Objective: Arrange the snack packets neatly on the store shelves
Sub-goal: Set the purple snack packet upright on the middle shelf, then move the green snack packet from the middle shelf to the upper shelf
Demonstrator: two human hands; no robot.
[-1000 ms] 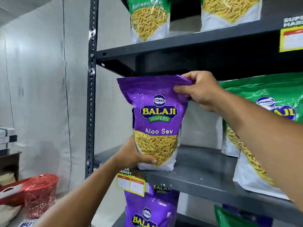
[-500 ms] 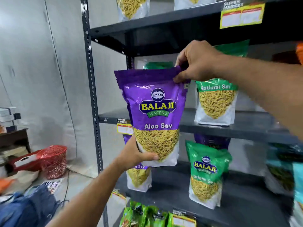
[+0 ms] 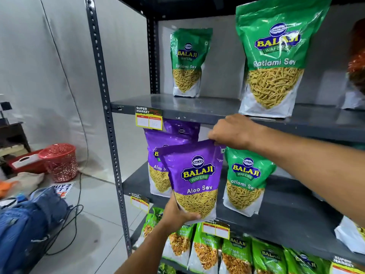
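Purple Aloo Sev packet was held upright at front edge of middle shelf, both hands clamped on it. Right hand pinched its top edge, left hand gripped bottom left corner, thumb across the front. Whether its base touched the shelf, cannot tell. Just behind-left stood a second purple Aloo Sev packet, partly covered. Green Ratlami Sev packet stood just beside on the right. Upper shelf carried two more green packets, small and large. Red basket sat on floor, left.
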